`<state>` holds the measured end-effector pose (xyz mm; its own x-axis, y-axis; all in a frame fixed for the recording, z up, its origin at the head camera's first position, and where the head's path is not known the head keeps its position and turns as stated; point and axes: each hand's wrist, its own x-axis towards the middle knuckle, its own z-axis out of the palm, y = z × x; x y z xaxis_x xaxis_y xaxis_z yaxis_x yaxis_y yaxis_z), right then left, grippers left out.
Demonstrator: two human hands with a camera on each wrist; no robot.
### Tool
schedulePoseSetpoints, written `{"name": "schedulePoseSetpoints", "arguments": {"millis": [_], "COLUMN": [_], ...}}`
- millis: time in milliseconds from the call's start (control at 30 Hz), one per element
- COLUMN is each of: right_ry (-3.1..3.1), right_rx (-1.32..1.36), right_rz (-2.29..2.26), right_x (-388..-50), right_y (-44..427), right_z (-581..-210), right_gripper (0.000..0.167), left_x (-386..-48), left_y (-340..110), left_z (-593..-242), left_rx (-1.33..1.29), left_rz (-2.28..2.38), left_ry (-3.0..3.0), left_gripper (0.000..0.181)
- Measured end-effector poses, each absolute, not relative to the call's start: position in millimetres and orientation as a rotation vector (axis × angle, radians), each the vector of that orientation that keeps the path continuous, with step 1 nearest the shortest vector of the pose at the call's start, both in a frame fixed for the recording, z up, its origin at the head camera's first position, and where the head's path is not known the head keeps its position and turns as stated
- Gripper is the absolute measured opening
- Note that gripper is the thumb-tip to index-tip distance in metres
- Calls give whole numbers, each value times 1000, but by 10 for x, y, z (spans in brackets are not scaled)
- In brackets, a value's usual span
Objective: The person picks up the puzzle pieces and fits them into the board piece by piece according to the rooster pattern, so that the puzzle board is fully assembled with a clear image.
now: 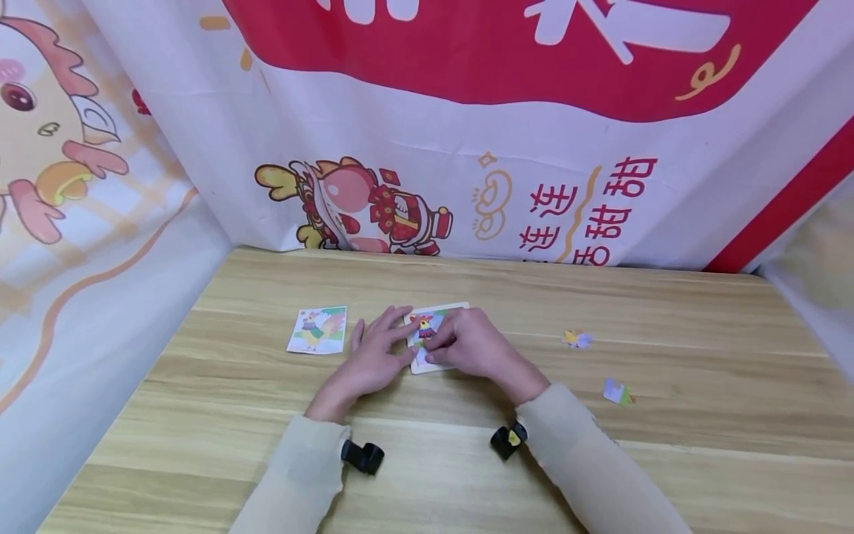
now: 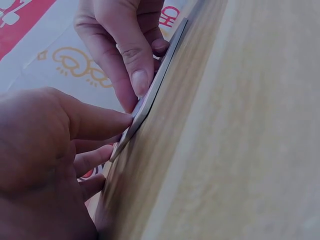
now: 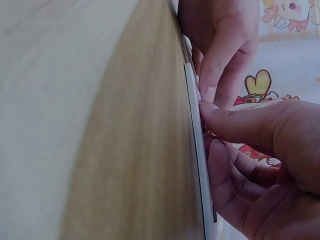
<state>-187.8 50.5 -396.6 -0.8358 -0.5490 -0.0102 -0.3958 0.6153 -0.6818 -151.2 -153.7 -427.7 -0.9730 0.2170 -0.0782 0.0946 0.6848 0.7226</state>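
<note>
A small white-bordered puzzle board (image 1: pixel 420 366) with a colourful bird picture lies flat on the table, partly covered by both hands. My left hand (image 1: pixel 376 360) rests at its left side, fingers fairly straight and spread, with fingertips and thumb touching the board. On the board's right part, my right hand (image 1: pixel 470 343) has curled fingers, with thumb and index tip close together at a puzzle piece in the picture; the piece is mostly hidden. In both wrist views the board (image 2: pixel 150 97) is seen edge-on, with the thumbs (image 3: pixel 235 120) near each other at its surface.
A square picture card (image 1: pixel 317 331) showing a bird lies left of the board. Two loose puzzle pieces, an orange and purple one (image 1: pixel 577 340) and a purple and green one (image 1: pixel 617 391), lie to the right on the wooden table (image 1: pixel 427 475). A printed cloth (image 1: pixel 427 126) hangs behind.
</note>
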Motion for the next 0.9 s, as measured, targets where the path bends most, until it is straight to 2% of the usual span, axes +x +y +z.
{"name": "schedulePoseSetpoints", "arguments": {"millis": [233,500,733,900], "right_ry": [2584,2567,2581,2585], "right_rx": [-829,-899,-850,-856], "right_rz": [-1038,-1015,-1066,-974], "right_x": [-1874,-1849,-1824,-1818], "right_y": [546,570,600,590], "right_z": [-3975,-3982,-4012,-3979], "right_gripper": [19,10,19,12], "left_x": [-1480,-1452,-1451,-1462], "left_y": [-1520,-1512,-1529,-1508], "left_z": [-4244,-4233,-4268,-4229], "left_rx": [262,303,316,280], "left_rz": [1140,1153,1157,1123], "left_ry": [2734,2765,2769,2772], "left_gripper": [51,52,53,53]}}
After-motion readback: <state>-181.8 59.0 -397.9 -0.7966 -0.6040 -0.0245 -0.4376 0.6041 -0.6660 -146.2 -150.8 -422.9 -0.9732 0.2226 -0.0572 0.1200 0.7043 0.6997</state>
